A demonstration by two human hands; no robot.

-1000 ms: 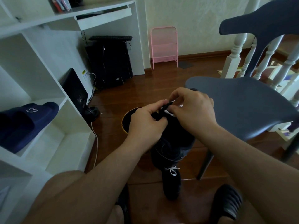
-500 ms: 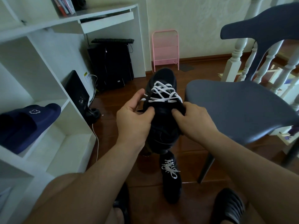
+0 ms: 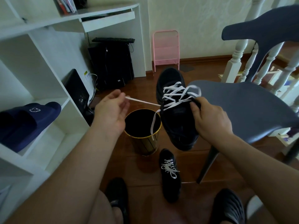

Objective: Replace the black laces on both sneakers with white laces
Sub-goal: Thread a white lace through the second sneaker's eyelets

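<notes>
The right hand (image 3: 210,120) is gripping a black sneaker (image 3: 174,110) held up in the air, fingers curled over its tongue and upper eyelets, toe pointing to the far side. The left hand (image 3: 111,113) is pinching one end of the white lace (image 3: 142,102) between thumb and fingertips and holding it taut, out to the left of the shoe. The other lace end is hanging loose from the sneaker's left side, dangling over the open mouth of a gold-rimmed bin (image 3: 144,139) that is standing on the wooden floor (image 3: 191,160) just below. The lace is crossing the shoe in loose white loops. A second sneaker (image 3: 170,175), laced in white with a bow, is lying on the floor nearer, between the person's feet. A grey chair (image 3: 246,107) is standing at the right, its seat just behind the right hand. A white shelf unit (image 3: 40,88) at the left is holding a navy slipper (image 3: 27,122)
</notes>
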